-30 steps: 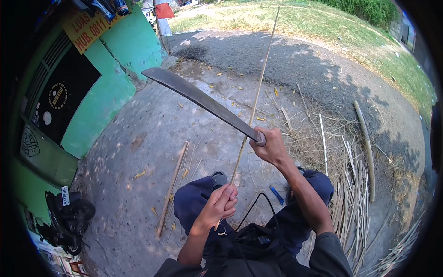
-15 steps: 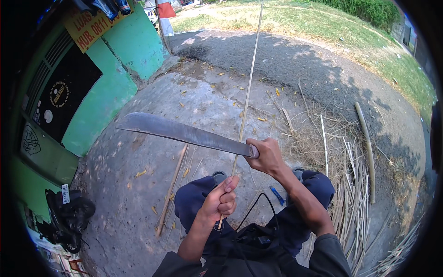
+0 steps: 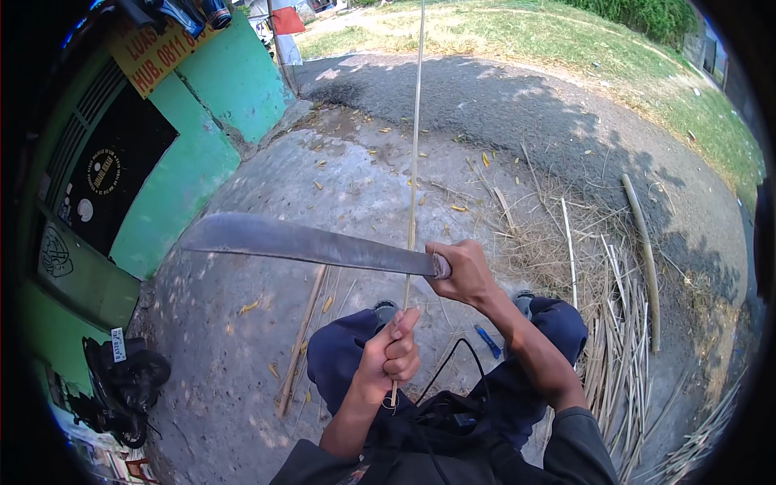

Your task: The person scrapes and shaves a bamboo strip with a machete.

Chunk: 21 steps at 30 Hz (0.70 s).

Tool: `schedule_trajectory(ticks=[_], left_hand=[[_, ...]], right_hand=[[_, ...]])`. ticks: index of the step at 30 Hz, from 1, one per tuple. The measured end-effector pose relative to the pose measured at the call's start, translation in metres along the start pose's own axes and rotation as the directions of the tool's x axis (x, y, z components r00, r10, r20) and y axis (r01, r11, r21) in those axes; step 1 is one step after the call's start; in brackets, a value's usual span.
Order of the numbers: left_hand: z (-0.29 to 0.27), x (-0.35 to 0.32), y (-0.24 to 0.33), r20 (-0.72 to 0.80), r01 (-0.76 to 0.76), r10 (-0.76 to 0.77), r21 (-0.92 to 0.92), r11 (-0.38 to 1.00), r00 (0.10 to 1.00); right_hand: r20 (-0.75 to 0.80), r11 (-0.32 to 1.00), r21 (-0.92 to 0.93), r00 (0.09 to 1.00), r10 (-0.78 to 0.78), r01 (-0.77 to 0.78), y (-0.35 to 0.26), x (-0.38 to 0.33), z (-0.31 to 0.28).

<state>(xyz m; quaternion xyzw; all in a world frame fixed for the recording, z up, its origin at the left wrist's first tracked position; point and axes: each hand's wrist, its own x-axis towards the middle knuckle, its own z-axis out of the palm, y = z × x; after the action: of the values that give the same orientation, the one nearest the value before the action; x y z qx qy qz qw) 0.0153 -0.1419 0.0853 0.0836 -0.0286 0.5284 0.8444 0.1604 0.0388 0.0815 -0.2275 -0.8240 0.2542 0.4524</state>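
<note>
A long thin pale strip, looking like split bamboo, stands up in front of me and runs far out past the top of the view. My left hand is closed in a fist round its lower part, close to my lap, and a short end pokes out below. In my right hand is the handle of a machete. Its broad dark blade points left, lying across the strip just above my left fist. Whether the edge touches the strip I cannot tell.
A blue-handled tool lies on the concrete between my feet. At right are a pile of split strips, shavings and a thick pole. A brown stick lies at left. Beyond stand a green wall and a parked motorcycle.
The strip's far end has swung left and stands straighter. The machete's tip has shifted left and slightly down. Both hands keep their grip, with the left a little further right.
</note>
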Motion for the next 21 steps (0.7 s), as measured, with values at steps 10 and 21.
schedule_trajectory(ticks=[10, 21], left_hand=[[0.015, 0.005, -0.006, -0.251, 0.035, 0.149, 0.605, 0.795, 0.956], [0.01, -0.004, -0.019, -0.352, 0.156, 0.037, 0.505, 0.849, 0.935]], right_hand=[[-0.011, 0.999, 0.004, 0.999, 0.037, -0.037, 0.003, -0.003, -0.004], [-0.026, 0.994, 0.017, 0.994, 0.109, -0.108, 0.007, 0.005, -0.009]])
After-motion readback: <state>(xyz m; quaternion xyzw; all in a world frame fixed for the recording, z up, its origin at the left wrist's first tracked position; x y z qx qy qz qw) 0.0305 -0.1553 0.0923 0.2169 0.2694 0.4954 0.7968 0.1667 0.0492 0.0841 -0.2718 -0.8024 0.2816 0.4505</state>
